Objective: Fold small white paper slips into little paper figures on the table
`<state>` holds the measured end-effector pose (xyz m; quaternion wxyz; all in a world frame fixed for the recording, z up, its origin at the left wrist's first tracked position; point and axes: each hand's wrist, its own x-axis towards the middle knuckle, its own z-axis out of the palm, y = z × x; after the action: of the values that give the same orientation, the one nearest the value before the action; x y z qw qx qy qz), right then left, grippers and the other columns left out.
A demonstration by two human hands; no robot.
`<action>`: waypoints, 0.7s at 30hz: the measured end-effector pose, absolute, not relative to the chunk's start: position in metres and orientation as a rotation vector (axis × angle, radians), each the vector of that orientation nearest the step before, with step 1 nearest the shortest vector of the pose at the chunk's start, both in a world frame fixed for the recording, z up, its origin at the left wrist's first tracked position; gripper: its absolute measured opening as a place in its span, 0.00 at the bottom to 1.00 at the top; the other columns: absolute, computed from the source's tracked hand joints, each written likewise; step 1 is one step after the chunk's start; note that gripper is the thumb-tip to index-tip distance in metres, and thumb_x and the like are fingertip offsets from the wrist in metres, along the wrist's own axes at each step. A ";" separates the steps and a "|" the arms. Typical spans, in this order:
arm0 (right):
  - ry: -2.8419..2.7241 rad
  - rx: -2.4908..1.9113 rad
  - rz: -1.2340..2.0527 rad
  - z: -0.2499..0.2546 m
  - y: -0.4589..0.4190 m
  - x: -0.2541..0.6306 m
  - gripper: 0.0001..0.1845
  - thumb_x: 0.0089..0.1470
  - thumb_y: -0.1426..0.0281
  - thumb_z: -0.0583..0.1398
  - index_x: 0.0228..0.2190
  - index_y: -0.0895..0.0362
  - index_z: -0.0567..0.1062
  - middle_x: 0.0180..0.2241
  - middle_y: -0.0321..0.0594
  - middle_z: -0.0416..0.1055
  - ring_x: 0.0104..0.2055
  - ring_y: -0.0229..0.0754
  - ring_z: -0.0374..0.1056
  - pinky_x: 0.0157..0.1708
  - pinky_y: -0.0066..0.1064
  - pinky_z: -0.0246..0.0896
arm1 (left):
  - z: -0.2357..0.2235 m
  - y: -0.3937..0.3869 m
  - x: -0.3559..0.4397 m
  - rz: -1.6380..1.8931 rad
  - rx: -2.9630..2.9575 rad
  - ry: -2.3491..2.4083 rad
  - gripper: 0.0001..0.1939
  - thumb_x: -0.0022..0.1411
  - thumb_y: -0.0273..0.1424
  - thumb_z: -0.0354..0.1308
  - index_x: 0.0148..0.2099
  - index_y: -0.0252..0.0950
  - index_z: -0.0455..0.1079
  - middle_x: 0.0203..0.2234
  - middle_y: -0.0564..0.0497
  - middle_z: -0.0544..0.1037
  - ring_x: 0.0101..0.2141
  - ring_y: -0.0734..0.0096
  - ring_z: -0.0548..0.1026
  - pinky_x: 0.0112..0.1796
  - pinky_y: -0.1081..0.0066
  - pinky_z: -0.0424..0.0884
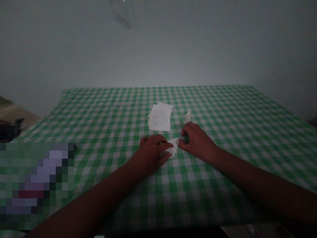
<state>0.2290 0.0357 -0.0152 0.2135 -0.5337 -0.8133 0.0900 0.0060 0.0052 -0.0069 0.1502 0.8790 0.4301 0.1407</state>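
My left hand (152, 152) lies on a small folded piece of printed white paper (173, 147) at the table's middle, fingers curled over its left part and pressing it down. My right hand (196, 140) pinches the same paper's right end with closed fingers. Both hands rest on the green and white checked tablecloth (104, 125). Just behind my hands lies a small stack of printed white sheets (160, 117). A little folded paper figure (188, 116) stands to the right of that stack, just beyond my right hand.
The table reaches back to a plain pale wall (173, 49). Left of the table are a brownish surface and a dark object (10, 127). A blurred-out patch (34, 185) covers the near left corner. The room is dim.
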 end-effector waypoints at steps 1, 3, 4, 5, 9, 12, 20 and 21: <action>-2.258 -1.478 0.248 -0.014 0.035 0.229 0.10 0.50 0.68 0.61 0.30 0.54 0.63 0.36 0.42 0.65 0.42 0.48 0.63 0.41 0.41 0.61 | -0.007 0.005 0.006 0.395 2.537 1.226 0.14 0.63 0.34 0.60 0.52 0.47 0.72 0.49 0.51 0.72 0.50 0.59 0.69 0.50 0.53 0.59; -2.259 -1.469 0.245 -0.012 0.030 0.226 0.10 0.49 0.68 0.61 0.30 0.55 0.63 0.36 0.42 0.65 0.42 0.49 0.62 0.41 0.41 0.61 | -0.007 0.004 0.006 0.398 2.546 1.221 0.13 0.63 0.33 0.60 0.50 0.48 0.74 0.49 0.50 0.72 0.50 0.60 0.69 0.49 0.54 0.58; -2.262 -1.459 0.243 -0.011 0.027 0.225 0.11 0.49 0.67 0.62 0.31 0.55 0.64 0.36 0.42 0.65 0.42 0.49 0.62 0.41 0.41 0.60 | -0.007 0.003 0.006 0.414 2.541 1.229 0.12 0.63 0.34 0.60 0.49 0.48 0.74 0.49 0.50 0.72 0.49 0.60 0.70 0.49 0.54 0.58; -2.268 -1.446 0.243 -0.010 0.023 0.222 0.11 0.48 0.67 0.62 0.31 0.55 0.64 0.36 0.43 0.65 0.42 0.49 0.62 0.41 0.41 0.60 | -0.008 0.003 0.006 0.430 2.533 1.238 0.12 0.62 0.34 0.61 0.49 0.48 0.75 0.49 0.50 0.72 0.49 0.60 0.70 0.49 0.54 0.58; -2.327 -1.370 0.253 -0.008 0.007 0.213 0.12 0.46 0.66 0.63 0.31 0.55 0.65 0.36 0.42 0.66 0.41 0.49 0.61 0.41 0.42 0.60 | -0.010 0.004 0.006 0.465 2.493 1.261 0.12 0.60 0.34 0.63 0.47 0.49 0.76 0.48 0.51 0.72 0.49 0.61 0.70 0.49 0.54 0.59; -2.337 -1.376 0.260 -0.010 0.006 0.212 0.12 0.46 0.65 0.63 0.32 0.55 0.65 0.36 0.42 0.65 0.41 0.48 0.61 0.41 0.42 0.59 | -0.010 0.005 0.006 0.460 2.476 1.265 0.12 0.59 0.34 0.64 0.47 0.50 0.76 0.48 0.51 0.73 0.49 0.61 0.70 0.49 0.54 0.59; -2.247 -1.542 0.186 -0.013 0.039 0.228 0.13 0.46 0.65 0.63 0.29 0.54 0.63 0.36 0.43 0.65 0.41 0.50 0.61 0.38 0.41 0.60 | -0.005 0.006 0.006 0.419 2.460 1.273 0.11 0.60 0.35 0.63 0.47 0.48 0.77 0.48 0.50 0.73 0.47 0.60 0.71 0.50 0.53 0.60; -2.248 -1.541 0.182 -0.012 0.038 0.228 0.12 0.46 0.65 0.63 0.29 0.54 0.63 0.36 0.43 0.65 0.41 0.50 0.61 0.38 0.41 0.60 | -0.005 0.005 0.006 0.416 2.465 1.271 0.11 0.60 0.35 0.63 0.47 0.48 0.77 0.48 0.50 0.73 0.48 0.60 0.71 0.50 0.53 0.60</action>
<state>0.2280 0.0383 -0.0120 0.2034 -0.5524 -0.8057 0.0653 0.0063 0.0053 -0.0045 0.1679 0.8664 0.4469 0.1462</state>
